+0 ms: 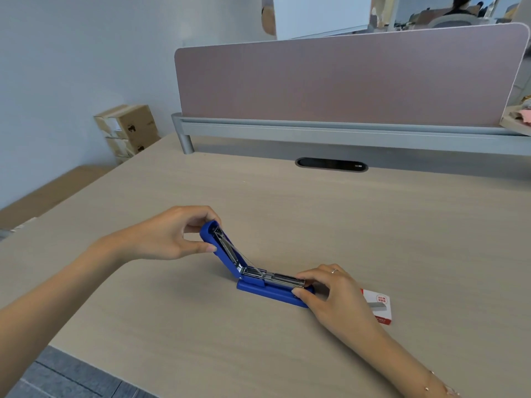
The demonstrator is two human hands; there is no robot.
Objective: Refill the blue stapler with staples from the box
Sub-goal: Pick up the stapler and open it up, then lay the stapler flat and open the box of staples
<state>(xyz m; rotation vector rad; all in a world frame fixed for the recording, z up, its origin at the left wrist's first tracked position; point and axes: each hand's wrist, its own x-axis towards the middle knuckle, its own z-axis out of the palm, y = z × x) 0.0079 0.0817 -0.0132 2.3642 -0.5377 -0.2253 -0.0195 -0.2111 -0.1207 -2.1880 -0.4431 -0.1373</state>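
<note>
The blue stapler (264,291) lies on the wooden desk (316,225) with its top cover swung up and back to the left. The metal staple channel is exposed along the base. My left hand (175,234) pinches the raised tip of the cover between thumb and fingers. My right hand (327,291) grips the front end of the base and channel. Whether it also holds staples is hidden by the fingers. The white and red staple box (379,307) rests just right of my right hand, partly covered by it.
A mauve divider panel (344,84) on a grey rail closes off the back of the desk, with a black cable slot (332,164) before it. Cardboard boxes (129,130) are stacked on the floor at the far left. The desk's near edge runs lower left.
</note>
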